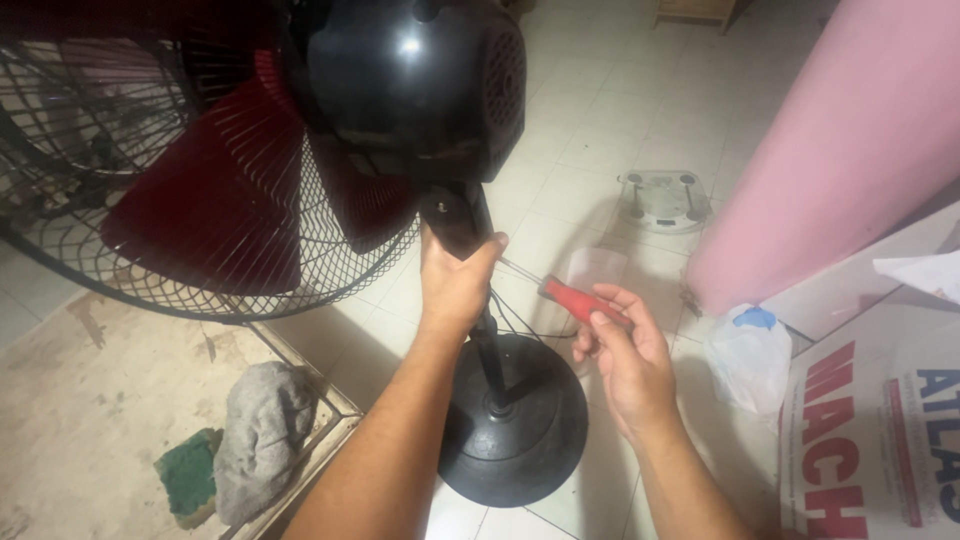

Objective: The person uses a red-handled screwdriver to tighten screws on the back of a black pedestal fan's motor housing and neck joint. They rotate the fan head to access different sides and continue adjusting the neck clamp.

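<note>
A black pedestal fan stands in front of me, with a glossy motor housing (410, 85), red blades (215, 200) behind a wire grille (330, 270), a pole and a round black base (515, 425). My left hand (455, 285) grips the fan's neck just under the motor housing. My right hand (620, 355) holds a red-handled screwdriver (575, 298), its thin shaft pointing left toward the neck near my left hand's fingers. Thin black wires hang beside the pole.
A grey rag (262, 435) and a green sponge (190, 475) lie on a stained floor patch at lower left. A clear plastic bag (748, 355), a printed cardboard box (880, 420), a pink curtain (850, 140) and a bathroom scale (663, 198) are to the right.
</note>
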